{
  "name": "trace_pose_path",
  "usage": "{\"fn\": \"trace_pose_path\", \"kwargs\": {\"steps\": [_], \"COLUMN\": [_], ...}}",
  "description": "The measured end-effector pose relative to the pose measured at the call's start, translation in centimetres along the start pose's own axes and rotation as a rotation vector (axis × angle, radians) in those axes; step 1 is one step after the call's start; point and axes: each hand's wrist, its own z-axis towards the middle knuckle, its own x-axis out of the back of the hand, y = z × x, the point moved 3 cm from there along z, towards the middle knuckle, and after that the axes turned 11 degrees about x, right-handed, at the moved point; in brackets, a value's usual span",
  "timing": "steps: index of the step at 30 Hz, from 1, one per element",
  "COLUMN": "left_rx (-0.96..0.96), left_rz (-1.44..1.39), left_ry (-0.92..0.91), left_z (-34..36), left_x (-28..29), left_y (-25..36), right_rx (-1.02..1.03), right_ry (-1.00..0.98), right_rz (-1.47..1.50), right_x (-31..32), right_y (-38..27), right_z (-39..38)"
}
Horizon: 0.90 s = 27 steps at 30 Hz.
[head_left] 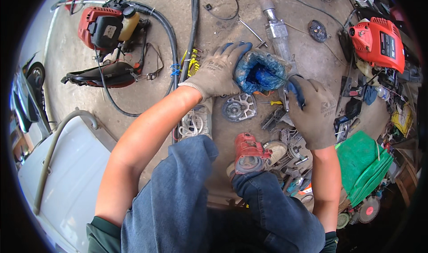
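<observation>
My left hand (pixel 220 68), in a tan work glove with blue palm coating, is closed round the left side of a crumpled clear plastic bag (pixel 246 80). The bag's mouth faces me, and blue grease (pixel 262 74) coats its inside. At the bag's right rim my right hand (pixel 313 106), gloved alike, has its fingers curled in. A grey metal piece shows beside those fingers, but I cannot make out what they hold. Below the bag, a round metal housing cover (pixel 240 107) lies on the floor beside a screwdriver with a yellow handle (pixel 275 103).
A red power tool body (pixel 249 153) stands between my feet. A red engine (pixel 102 28) with hoses lies at far left, and a red machine (pixel 379 43) at far right. A long metal tool (pixel 277 32) lies beyond the bag. Loose parts and a green sack (pixel 363 164) crowd the right.
</observation>
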Motion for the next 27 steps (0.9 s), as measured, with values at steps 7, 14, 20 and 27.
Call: {"fn": "trace_pose_path", "kwargs": {"steps": [7, 14, 20, 27], "left_rx": [0.049, 0.071, 0.1, 0.125], "left_rz": [-0.056, -0.133, -0.061, 0.001], "left_ry": [-0.11, -0.162, -0.19, -0.212], "left_z": [0.7, 1.9, 2.1, 2.6], "left_x": [0.8, 1.2, 2.1, 1.8], "left_y": [1.8, 1.9, 3.3, 4.1], "right_rx": [0.0, 0.015, 0.079, -0.1], "right_ry": [-0.004, 0.014, -0.036, 0.008], "right_rz": [0.013, -0.052, -0.163, 0.137], "right_x": [-0.4, 0.0, -0.3, -0.7], "right_y": [0.3, 1.7, 2.1, 4.7], "right_z": [0.8, 1.1, 1.4, 1.0]}}
